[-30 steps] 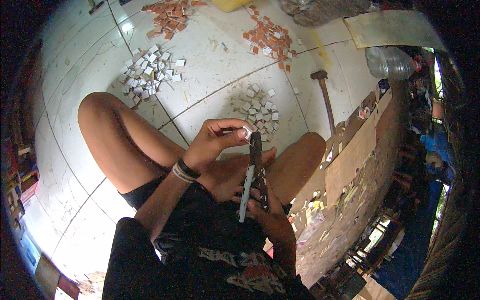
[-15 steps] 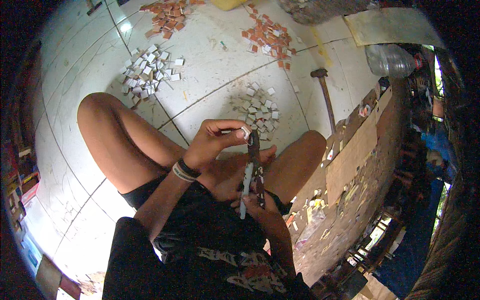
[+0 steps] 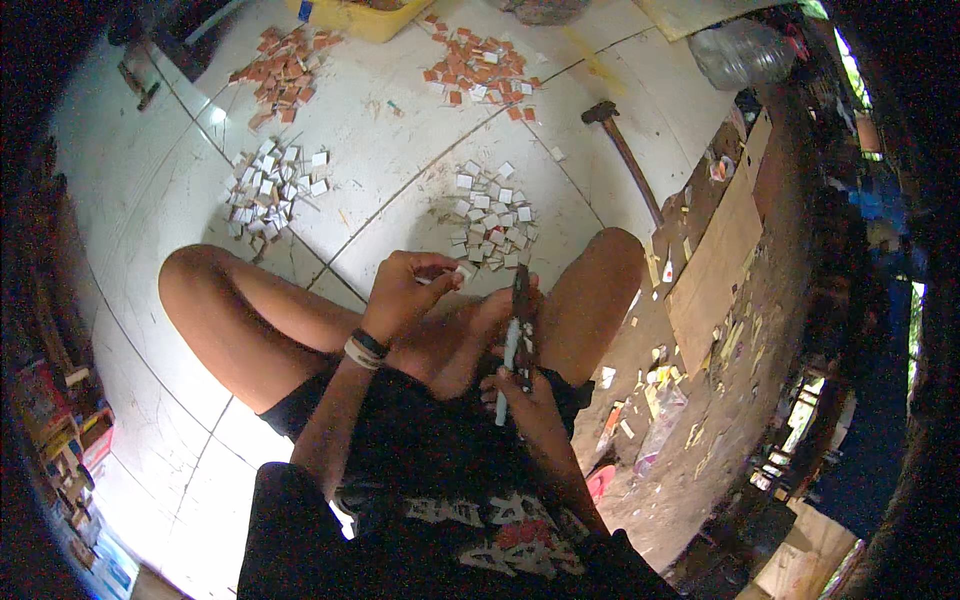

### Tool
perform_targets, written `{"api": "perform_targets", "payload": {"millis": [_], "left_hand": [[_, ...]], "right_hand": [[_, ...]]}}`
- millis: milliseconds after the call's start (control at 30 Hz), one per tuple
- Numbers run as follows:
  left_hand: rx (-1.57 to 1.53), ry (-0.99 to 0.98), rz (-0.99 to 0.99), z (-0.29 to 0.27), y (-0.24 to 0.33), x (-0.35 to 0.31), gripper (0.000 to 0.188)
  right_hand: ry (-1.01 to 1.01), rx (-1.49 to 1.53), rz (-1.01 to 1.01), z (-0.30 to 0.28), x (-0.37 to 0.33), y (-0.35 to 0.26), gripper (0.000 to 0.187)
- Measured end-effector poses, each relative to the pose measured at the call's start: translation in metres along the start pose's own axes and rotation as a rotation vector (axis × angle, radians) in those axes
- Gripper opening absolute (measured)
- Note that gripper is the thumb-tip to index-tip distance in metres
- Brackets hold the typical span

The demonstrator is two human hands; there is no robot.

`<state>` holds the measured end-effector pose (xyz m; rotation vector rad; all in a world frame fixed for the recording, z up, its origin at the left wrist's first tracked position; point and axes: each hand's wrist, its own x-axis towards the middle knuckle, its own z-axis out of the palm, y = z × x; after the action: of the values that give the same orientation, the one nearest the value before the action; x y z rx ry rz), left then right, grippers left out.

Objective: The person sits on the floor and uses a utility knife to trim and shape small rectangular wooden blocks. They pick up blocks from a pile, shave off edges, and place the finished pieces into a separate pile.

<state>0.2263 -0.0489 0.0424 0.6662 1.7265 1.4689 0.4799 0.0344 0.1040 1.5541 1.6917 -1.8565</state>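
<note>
Between the thumb and fingers of my left hand is a small white tile piece, held above my crossed legs. My right hand is closed round a long, dark pincer-like tool with a pale handle, its tip pointing away from me. A small gap separates the tile piece from the tool's tip. Just beyond both hands lies a pile of small white tile pieces on the floor; a second white pile lies to its left.
Two piles of orange-brown pieces lie farther off, one left and one right. A hammer rests on the tiled floor at right, beside a littered board. A yellow container and a clear plastic bottle stand farther back.
My left hand has drawn the white tile piece back and left, away from the tool's tip. The view has shifted, showing more of the yellow container. My right hand keeps its grip.
</note>
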Motion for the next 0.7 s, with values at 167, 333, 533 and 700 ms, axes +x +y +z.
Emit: {"api": "perform_targets", "payload": {"millis": [167,333,533,700], "left_hand": [[0.041,0.275,0.157,0.02,0.004,0.04,0.024],[0.248,0.483,0.245,0.025,0.006,0.068,0.028],[0.776,0.335,0.376,0.041,-0.031,0.051,0.028],[0.9,0.238,0.271,0.033,-0.045,0.057,0.025]], "right_hand": [[-0.06,0.117,-0.109,-0.017,-0.022,-0.005,0.053],[-0.065,0.175,-0.133,-0.017,-0.031,-0.008,0.053],[-0.054,0.324,-0.116,-0.016,-0.04,-0.004,0.052],[-0.087,0.308,-0.13,-0.019,-0.041,-0.007,0.054]]}}
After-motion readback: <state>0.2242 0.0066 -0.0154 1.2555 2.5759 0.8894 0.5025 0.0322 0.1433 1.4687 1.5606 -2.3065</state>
